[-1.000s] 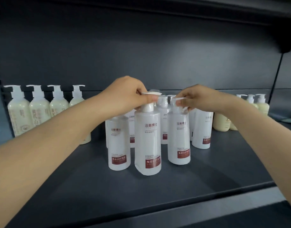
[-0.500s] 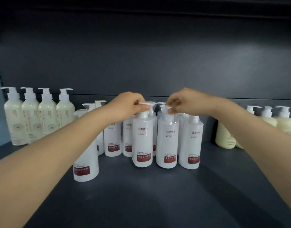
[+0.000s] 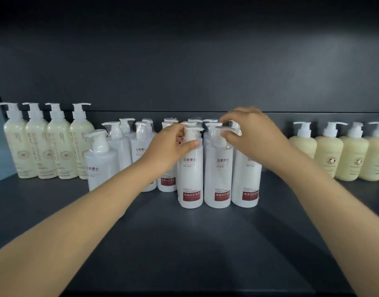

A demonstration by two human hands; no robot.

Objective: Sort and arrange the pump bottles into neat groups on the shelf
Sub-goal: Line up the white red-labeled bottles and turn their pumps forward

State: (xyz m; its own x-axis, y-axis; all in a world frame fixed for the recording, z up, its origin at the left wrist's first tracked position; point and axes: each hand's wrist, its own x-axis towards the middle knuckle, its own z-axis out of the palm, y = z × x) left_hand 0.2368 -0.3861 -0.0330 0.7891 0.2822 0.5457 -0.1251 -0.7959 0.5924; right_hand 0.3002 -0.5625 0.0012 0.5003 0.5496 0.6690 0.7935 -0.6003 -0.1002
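Shelf: a dark grey shelf (image 3: 184,243) with a dark back wall carried all the bottles; its front part lay bare.
White bottles: a cluster of white pump bottles with red labels stood in the middle of the shelf, several rows deep, some pumps wrapped in clear film.
Front row: three white bottles stood upright, touching side by side, at the front of the cluster.
Left hand: the left hand (image 3: 167,148) reached in from the lower left, its grip closed round the neck of the first front bottle (image 3: 189,172), thumb just under the pump head and fingers behind it.
Right hand: the right hand (image 3: 252,133) came in from the right, its grip pinched on the pump head of the middle front bottle (image 3: 218,174), thumb below the spout and fingers curled over the top.
Third front bottle: it (image 3: 246,179) stood touching the middle one, partly hidden behind the right wrist.
Stray bottle: one white bottle (image 3: 101,159) stood forward and to the left of the cluster, its lower part hidden by the left forearm.
Pale green bottles: four tall ones (image 3: 47,144) stood in a tight row at the far left, near the back.
Cream bottles: four squat ones (image 3: 338,157) stood in a row at the far right, well apart from the white cluster.
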